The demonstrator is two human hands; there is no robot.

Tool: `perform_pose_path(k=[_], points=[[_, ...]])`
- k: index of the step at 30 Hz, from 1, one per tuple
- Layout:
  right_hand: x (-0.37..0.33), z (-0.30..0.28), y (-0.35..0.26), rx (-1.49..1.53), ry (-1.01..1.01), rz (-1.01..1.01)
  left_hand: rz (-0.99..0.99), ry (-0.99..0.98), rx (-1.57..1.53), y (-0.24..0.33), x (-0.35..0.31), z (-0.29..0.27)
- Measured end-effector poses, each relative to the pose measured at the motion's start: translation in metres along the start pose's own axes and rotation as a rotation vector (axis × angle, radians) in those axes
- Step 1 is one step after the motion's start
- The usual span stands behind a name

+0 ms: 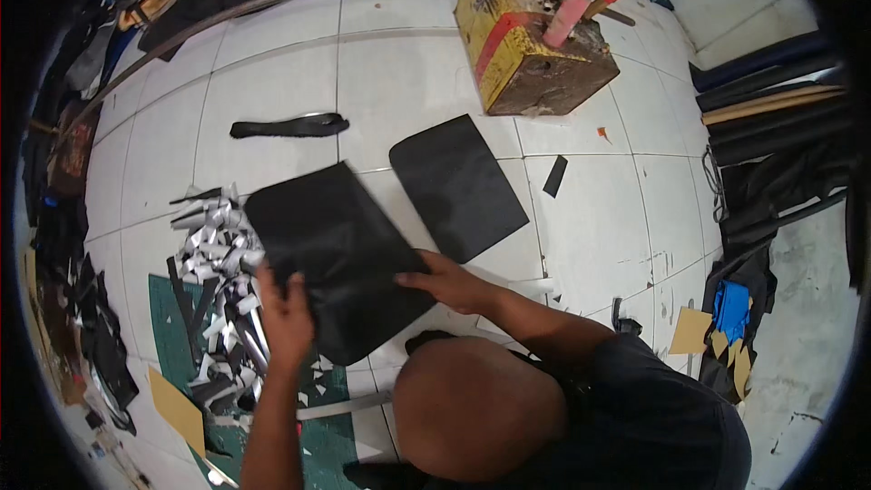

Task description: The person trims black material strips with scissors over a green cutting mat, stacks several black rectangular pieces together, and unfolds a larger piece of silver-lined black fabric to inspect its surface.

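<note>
A large black sheet panel [336, 254], with one rounded corner showing, tilts between my two hands above the floor. My left hand [286, 318] has its lower left edge, thumb on top and fingers along the side. From the right, my right hand [449, 281] pinches the opposite edge, its thumb lying over the surface and the other fingers mostly underneath. A second black panel [458, 186] lies flat on the white tiles just beyond my right hand. Whether the panels are leather or coated cloth I cannot tell.
Silver and black scraps [218, 249] heap beside my left hand, partly over a green cutting mat [163, 308]. A black strip [288, 125] lies farther off. A yellow-brown block [544, 73] carries a pink bottle [567, 20]. Dark rolls [771, 77] line the right side.
</note>
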State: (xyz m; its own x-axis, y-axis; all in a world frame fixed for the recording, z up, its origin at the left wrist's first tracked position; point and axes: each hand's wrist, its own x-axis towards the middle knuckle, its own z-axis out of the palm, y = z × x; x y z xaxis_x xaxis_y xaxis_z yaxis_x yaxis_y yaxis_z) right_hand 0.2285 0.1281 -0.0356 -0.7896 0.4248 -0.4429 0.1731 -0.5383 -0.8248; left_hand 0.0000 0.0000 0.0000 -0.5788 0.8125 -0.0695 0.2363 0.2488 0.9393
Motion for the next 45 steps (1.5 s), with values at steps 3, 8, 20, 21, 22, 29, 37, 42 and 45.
perform_pose_path(k=[3,8,20,21,22,29,37,42,45], points=[[-0.046,-0.056,0.013,-0.188,0.232,0.011,-0.131,-0.111,-0.17,0.014,-0.003,0.082],[-0.062,-0.116,-0.015,-0.204,0.411,0.013,0.083,-0.15,-0.286,0.001,0.037,0.162],[-0.03,-0.197,-0.018,-0.27,0.487,0.237,-0.308,-0.168,-0.177,-0.053,0.047,0.197],[-0.029,-0.197,-0.018,-0.273,0.48,0.242,-0.347,-0.295,-0.213,-0.055,0.041,0.194],[-0.029,-0.195,-0.018,-0.347,0.518,0.258,-0.328,-0.284,-0.061,-0.053,0.034,0.202],[-0.021,-0.2,-0.026,-0.416,0.408,0.215,-0.432,-0.374,-0.192,-0.025,0.029,0.218],[-0.007,-0.172,-0.061,-0.804,0.464,0.458,-0.324,-0.346,-0.054,-0.049,0.022,0.225],[-0.01,-0.199,-0.032,-1.234,0.805,0.16,-0.344,-0.303,0.024,-0.033,0.023,0.234],[0.003,-0.204,-0.021,-0.842,0.767,0.2,-0.393,-0.256,0.046,-0.033,0.026,0.234]])
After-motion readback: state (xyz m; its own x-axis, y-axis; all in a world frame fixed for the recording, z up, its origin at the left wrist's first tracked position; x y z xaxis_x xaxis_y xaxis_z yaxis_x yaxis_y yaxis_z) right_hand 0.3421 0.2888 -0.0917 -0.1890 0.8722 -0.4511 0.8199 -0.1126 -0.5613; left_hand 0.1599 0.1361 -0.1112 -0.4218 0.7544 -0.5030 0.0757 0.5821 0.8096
